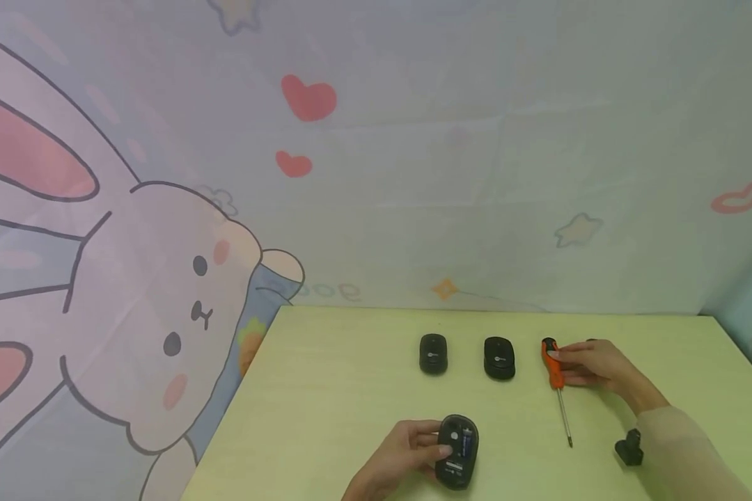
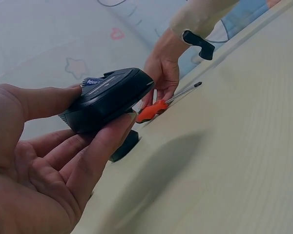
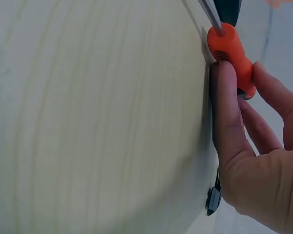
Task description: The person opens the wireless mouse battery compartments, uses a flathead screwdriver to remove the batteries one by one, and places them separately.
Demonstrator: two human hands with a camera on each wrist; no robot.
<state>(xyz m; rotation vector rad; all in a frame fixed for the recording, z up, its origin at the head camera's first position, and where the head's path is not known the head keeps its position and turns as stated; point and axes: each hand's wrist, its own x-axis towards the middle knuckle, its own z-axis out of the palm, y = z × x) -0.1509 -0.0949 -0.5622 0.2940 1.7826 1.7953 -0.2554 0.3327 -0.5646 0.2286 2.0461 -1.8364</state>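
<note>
My left hand holds a black computer mouse turned underside up, thumb on the bottom and fingers around the side. In the left wrist view the mouse is raised over the table, and a blue battery shows in its open compartment. My right hand pinches the orange-and-black handle of a screwdriver between thumb and fingers. Its metal shaft points toward the front of the table. In the right wrist view the screwdriver handle lies close over the tabletop.
Two more black mice, one on the left and one on the right, sit at the back of the pale yellow table. A small black device is at the right sleeve. Behind the table hangs a printed cloth.
</note>
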